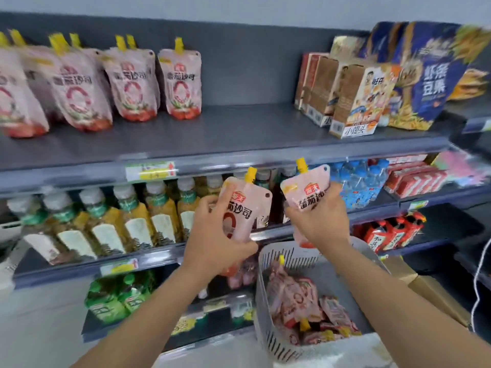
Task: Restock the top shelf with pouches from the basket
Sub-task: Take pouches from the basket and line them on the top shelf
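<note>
My left hand [212, 243] grips a pink pouch with a yellow cap [245, 205], held upright in front of the second shelf. My right hand [317, 221] grips another such pouch [305, 189], tilted slightly right, just below the top shelf's front edge. Both pouches are above the white slotted basket [285, 254], which holds several more pink pouches [297, 304]. On the top shelf [239, 128], several matching pouches [183, 83] stand in a row on the left half. A bare gap lies between them and the boxes on the right.
Brown and white snack boxes [353, 102] and blue bags [430, 75] fill the top shelf's right. Yellow drink bottles [132, 216] line the second shelf, with water bottles [358, 181] and red packs [414, 179] to the right. A cardboard box [430, 296] sits beside the basket.
</note>
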`<control>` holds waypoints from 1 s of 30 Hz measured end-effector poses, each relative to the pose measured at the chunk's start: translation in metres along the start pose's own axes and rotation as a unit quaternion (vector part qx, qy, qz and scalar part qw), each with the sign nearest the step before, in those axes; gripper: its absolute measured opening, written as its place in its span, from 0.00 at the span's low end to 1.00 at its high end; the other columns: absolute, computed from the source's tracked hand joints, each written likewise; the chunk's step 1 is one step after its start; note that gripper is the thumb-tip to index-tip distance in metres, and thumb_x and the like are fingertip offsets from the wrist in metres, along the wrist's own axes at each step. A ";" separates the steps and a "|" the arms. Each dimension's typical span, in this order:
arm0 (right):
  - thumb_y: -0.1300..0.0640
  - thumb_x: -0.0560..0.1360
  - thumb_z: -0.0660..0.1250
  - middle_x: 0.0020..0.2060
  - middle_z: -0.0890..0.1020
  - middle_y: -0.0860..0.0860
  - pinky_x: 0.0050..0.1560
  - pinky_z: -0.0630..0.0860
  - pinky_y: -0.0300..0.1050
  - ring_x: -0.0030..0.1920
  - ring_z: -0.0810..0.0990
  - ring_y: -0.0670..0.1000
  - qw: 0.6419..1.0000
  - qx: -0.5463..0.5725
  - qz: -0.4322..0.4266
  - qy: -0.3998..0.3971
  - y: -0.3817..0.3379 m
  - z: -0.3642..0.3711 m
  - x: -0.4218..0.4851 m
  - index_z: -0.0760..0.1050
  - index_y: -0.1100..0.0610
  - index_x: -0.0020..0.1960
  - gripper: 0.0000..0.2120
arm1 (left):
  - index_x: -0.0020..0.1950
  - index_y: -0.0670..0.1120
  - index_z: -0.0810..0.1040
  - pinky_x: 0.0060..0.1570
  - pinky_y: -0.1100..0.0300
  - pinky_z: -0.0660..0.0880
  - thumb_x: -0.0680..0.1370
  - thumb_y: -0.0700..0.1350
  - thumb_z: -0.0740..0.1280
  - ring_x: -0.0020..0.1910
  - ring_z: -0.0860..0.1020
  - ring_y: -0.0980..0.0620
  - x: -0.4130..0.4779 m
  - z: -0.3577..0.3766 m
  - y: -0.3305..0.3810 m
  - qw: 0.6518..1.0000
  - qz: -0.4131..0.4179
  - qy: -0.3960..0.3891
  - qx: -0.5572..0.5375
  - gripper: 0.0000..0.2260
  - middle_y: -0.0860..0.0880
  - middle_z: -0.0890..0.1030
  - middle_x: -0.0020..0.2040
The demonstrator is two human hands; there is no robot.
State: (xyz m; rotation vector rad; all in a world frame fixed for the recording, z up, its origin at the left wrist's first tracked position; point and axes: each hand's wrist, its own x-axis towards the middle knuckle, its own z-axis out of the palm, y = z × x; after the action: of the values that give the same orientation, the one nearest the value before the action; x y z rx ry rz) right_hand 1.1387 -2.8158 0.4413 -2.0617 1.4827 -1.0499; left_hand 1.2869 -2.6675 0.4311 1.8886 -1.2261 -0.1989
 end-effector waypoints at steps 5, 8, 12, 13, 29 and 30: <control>0.35 0.54 0.69 0.47 0.79 0.52 0.45 0.77 0.52 0.47 0.79 0.56 0.991 0.122 -0.053 0.029 -0.091 0.001 0.001 0.60 0.53 0.52 0.36 | 0.76 0.63 0.54 0.57 0.61 0.69 0.59 0.54 0.71 0.61 0.67 0.53 0.013 -0.085 0.006 0.992 0.059 0.111 -0.012 0.48 0.56 0.62 0.58; 0.37 0.56 0.71 0.50 0.78 0.52 0.47 0.76 0.51 0.50 0.78 0.54 0.982 0.167 -0.077 0.052 -0.140 0.003 0.018 0.62 0.55 0.55 0.37 | 0.77 0.61 0.54 0.60 0.60 0.66 0.60 0.54 0.71 0.63 0.63 0.51 0.039 -0.128 0.011 0.982 0.084 0.170 0.009 0.47 0.53 0.61 0.61; 0.40 0.55 0.74 0.54 0.74 0.52 0.55 0.75 0.55 0.55 0.76 0.54 0.974 0.205 -0.064 0.069 -0.195 0.015 0.050 0.64 0.58 0.59 0.40 | 0.77 0.60 0.53 0.59 0.72 0.60 0.60 0.53 0.71 0.65 0.60 0.50 0.096 -0.166 0.009 0.968 0.071 0.239 0.013 0.48 0.48 0.60 0.65; 0.41 0.54 0.75 0.55 0.73 0.52 0.56 0.75 0.57 0.56 0.75 0.55 0.973 0.214 -0.054 0.070 -0.206 0.020 0.058 0.64 0.59 0.61 0.42 | 0.77 0.60 0.53 0.61 0.70 0.62 0.60 0.54 0.72 0.66 0.61 0.48 0.113 -0.173 0.006 0.965 0.064 0.254 0.011 0.48 0.47 0.60 0.66; 0.43 0.57 0.79 0.63 0.67 0.54 0.63 0.68 0.61 0.65 0.67 0.57 0.981 0.189 -0.037 -0.007 -0.268 0.138 0.162 0.58 0.58 0.69 0.49 | 0.78 0.57 0.50 0.68 0.44 0.62 0.61 0.51 0.78 0.68 0.59 0.37 0.271 -0.165 -0.085 0.925 -0.069 0.350 0.129 0.53 0.37 0.56 0.71; 0.43 0.58 0.79 0.63 0.67 0.53 0.64 0.68 0.60 0.65 0.67 0.56 0.982 0.183 -0.035 -0.009 -0.270 0.144 0.164 0.58 0.58 0.69 0.49 | 0.78 0.57 0.50 0.67 0.45 0.61 0.61 0.50 0.78 0.68 0.59 0.37 0.274 -0.163 -0.088 0.924 -0.071 0.353 0.128 0.53 0.37 0.56 0.70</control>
State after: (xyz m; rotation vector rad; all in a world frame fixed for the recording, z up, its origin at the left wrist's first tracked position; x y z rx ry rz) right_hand 1.4443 -2.8855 0.5902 -1.8641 1.1141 -1.2240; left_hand 1.5729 -2.7834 0.5512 2.0049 -0.6361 0.5551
